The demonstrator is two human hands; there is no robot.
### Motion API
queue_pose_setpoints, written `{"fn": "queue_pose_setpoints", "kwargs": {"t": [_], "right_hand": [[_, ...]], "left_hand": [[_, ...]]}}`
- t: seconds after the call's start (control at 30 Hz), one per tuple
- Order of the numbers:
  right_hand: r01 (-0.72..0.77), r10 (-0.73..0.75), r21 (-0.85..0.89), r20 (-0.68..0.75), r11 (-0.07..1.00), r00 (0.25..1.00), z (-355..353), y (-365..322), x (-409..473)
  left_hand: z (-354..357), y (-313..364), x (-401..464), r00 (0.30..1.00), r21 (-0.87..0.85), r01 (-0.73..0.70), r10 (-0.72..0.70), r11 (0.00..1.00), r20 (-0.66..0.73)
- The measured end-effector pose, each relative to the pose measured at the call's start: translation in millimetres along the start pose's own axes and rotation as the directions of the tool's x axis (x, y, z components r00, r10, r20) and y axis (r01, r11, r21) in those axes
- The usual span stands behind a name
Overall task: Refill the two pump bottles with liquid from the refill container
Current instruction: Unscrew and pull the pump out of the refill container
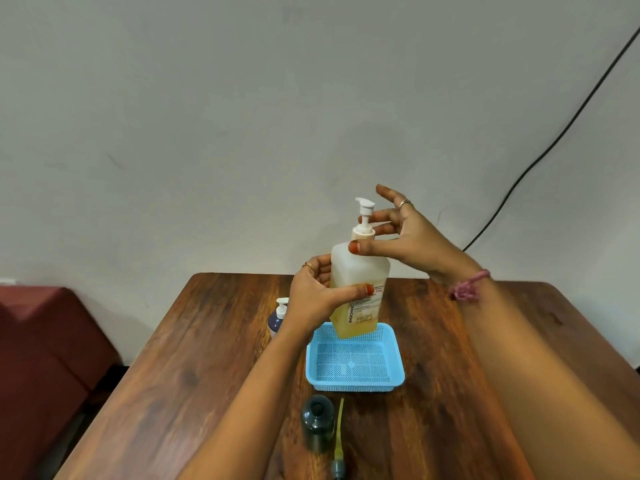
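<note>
My left hand [317, 294] grips the body of a large translucent refill container [356, 277] of yellow liquid, held tilted above the blue basket [398, 372]. Its white pump head [364, 211] is on top. My right hand [405, 233] has thumb and fingers at the container's neck collar, the other fingers spread. A dark green bottle [317, 426] with no pump stands open near the table's front. Its pump with a yellow tube [339, 438] lies beside it on the right. A dark blue pump bottle [278, 318] with a white pump stands behind my left wrist, partly hidden.
The wooden table [194, 358] ends at a grey wall behind. A dark red seat [45, 341] is at the left. A black cable [540, 157] runs down the wall on the right.
</note>
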State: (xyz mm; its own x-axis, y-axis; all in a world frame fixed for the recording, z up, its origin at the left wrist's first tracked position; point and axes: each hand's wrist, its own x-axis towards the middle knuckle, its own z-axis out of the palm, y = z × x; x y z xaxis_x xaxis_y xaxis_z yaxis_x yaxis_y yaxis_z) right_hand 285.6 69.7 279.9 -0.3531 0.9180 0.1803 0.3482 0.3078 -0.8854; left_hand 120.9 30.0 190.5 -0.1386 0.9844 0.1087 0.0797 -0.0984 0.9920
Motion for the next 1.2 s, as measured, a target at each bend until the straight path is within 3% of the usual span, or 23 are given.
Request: {"fn": "queue_pose_setpoints", "kwargs": {"t": [0.07,0.13,0.23,0.3,0.43,0.6,0.77,0.83,0.97,1.1,1.2], "right_hand": [[0.019,-0.030,-0.073,-0.157,0.997,0.987,11.0,-1.1,-2.0],[0.029,-0.041,-0.060,-0.208,0.998,0.977,13.7,0.1,-3.0],[-0.004,0.013,0.085,-0.103,0.996,0.995,8.8,-0.1,-6.9],[-0.001,0.006,0.069,-0.075,0.998,0.997,10.8,-0.9,-8.2],[0.009,-0.020,-0.044,-0.238,0.999,0.971,17.9,-1.1,-8.5],[-0.003,0.019,0.115,-0.137,0.993,0.990,14.6,-2.5,-11.4],[0.021,-0.029,-0.037,-0.243,0.999,0.969,23.7,-3.6,-11.1],[0.024,-0.021,0.008,-0.254,1.000,0.967,26.0,-5.4,-11.5],[0.005,0.013,0.123,-0.141,0.992,0.990,27.3,-7.0,-13.7],[0.023,-0.025,-0.009,-0.252,1.000,0.967,32.5,-6.8,-15.4],[0.020,0.001,0.083,-0.238,0.996,0.971,31.8,-6.9,-17.9]], "left_hand": [[0.4,-0.6,-0.8,1.000,-0.001,0.002,-0.002,1.000,0.003],[0.8,-2.5,-1.1,1.000,-0.001,0.010,-0.010,1.000,0.005],[0.7,-3.8,-3.1,1.000,0.008,0.014,-0.014,1.000,-0.007],[0.1,-3.3,-4.1,1.000,0.018,0.010,-0.010,1.000,-0.009],[-0.1,-2.0,-5.2,1.000,0.032,0.007,-0.007,0.999,-0.008],[-2.8,-1.8,-7.4,1.000,0.023,0.015,-0.014,1.000,-0.019],[-5.1,-0.2,-9.0,1.000,0.039,-0.004,0.004,0.999,-0.008],[-8.9,1.7,-10.5,1.000,0.048,0.002,-0.002,0.999,-0.007],[-11.6,3.3,-13.7,1.000,0.049,0.003,-0.002,0.999,-0.008],[-11.6,4.8,-16.4,1.000,0.060,-0.013,0.013,0.998,-0.008],[-13.1,5.4,-18.3,1.000,0.069,-0.023,0.024,0.997,-0.009]]}}
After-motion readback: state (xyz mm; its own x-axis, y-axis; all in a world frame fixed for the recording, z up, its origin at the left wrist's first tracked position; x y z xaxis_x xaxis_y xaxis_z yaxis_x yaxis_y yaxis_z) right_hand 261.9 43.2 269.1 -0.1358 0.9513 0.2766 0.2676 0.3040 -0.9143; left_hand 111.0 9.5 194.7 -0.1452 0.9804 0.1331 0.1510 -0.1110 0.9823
